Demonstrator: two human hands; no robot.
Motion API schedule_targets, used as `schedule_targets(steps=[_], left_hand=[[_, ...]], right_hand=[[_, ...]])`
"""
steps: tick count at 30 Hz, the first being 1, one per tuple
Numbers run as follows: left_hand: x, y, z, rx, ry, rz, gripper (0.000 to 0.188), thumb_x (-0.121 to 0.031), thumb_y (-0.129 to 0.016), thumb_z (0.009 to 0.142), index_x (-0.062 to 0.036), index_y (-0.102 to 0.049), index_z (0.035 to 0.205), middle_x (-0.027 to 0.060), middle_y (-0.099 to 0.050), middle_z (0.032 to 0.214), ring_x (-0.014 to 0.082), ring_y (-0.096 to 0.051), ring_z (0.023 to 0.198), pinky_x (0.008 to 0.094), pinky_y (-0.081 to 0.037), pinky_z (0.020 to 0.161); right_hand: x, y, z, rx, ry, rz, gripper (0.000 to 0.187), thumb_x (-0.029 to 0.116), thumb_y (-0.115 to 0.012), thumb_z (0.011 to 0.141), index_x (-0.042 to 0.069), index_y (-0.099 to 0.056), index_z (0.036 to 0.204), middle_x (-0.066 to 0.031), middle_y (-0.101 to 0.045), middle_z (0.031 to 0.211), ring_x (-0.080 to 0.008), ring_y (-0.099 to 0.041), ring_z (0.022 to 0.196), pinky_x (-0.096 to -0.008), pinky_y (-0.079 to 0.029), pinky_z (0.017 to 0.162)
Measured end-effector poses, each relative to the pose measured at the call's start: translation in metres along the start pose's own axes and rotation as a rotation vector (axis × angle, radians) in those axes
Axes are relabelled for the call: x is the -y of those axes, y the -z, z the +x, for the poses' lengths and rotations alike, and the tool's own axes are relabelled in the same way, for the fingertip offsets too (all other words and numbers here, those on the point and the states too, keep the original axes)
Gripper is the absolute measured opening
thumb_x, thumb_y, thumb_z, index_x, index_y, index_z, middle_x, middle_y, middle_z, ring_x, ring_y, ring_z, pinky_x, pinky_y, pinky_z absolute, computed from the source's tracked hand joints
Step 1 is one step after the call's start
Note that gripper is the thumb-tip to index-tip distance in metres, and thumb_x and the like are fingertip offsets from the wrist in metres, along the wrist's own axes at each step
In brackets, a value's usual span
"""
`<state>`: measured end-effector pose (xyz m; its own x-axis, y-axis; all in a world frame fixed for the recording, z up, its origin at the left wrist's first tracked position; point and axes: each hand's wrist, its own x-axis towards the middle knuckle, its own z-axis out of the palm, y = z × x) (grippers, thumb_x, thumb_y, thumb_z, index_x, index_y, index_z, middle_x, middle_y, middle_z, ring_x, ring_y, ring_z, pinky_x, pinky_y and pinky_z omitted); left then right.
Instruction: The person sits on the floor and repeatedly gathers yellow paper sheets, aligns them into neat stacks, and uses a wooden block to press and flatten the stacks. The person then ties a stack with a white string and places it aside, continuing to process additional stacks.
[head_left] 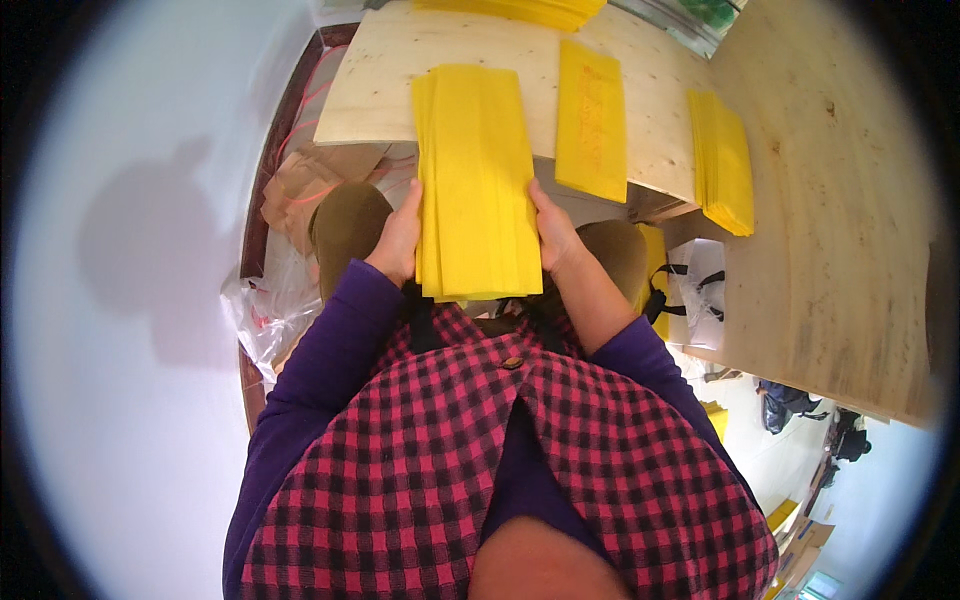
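Between my two hands is a thick stack of long, flat yellow folded sheets (480,185); whether they are paper or cloth I cannot tell. My left hand (402,235) presses along its left side, where several loose edges fan out. Along the opposite side my right hand (555,228) grips it, thumb pointing up. The stack is above my lap, its far end overlapping the table's near edge. Just right of it, a yellow piece with faint reddish marks (592,120) lies on the wooden table (375,70), its near end jutting over the edge.
Another yellow stack (722,165) rests at the table's right, beside a tall plywood panel (810,200). More yellow sheets (530,8) lie at the far edge. Clear plastic (265,320) and brown paper (295,190) are at my left. Below the table is a white item with black straps (700,290).
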<state>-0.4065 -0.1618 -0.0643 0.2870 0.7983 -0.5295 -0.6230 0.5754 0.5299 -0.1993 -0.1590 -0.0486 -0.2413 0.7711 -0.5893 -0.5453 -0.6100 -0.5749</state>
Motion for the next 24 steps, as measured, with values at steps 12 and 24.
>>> schedule_targets(steps=[12, 24], left_hand=[[0.010, -0.008, -0.012, 0.197, 0.010, -0.137, 0.051, -0.043, -0.043, 0.093, -0.0020, -0.047, 0.122, 0.0100, -0.059, 0.110, 0.0209, -0.059, 0.097, 0.0350, -0.050, 0.083], [0.004, -0.022, -0.024, 0.255, -0.281, 0.331, 0.047, -0.003, -0.058, 0.083, -0.0015, -0.038, 0.125, 0.0115, -0.053, 0.116, 0.0203, -0.054, 0.105, 0.0333, -0.047, 0.087]], right_hand=[[-0.001, -0.021, -0.015, -0.121, 0.054, -0.180, 0.058, 0.045, -0.044, 0.092, -0.004, -0.043, 0.124, -0.0164, -0.055, 0.118, -0.0257, -0.057, 0.102, -0.0392, -0.049, 0.085], [-0.010, -0.011, -0.011, -0.077, 0.318, -0.427, 0.041, 0.026, -0.046, 0.094, -0.005, -0.041, 0.122, -0.0171, -0.055, 0.112, -0.0222, -0.057, 0.099, -0.0339, -0.048, 0.082]])
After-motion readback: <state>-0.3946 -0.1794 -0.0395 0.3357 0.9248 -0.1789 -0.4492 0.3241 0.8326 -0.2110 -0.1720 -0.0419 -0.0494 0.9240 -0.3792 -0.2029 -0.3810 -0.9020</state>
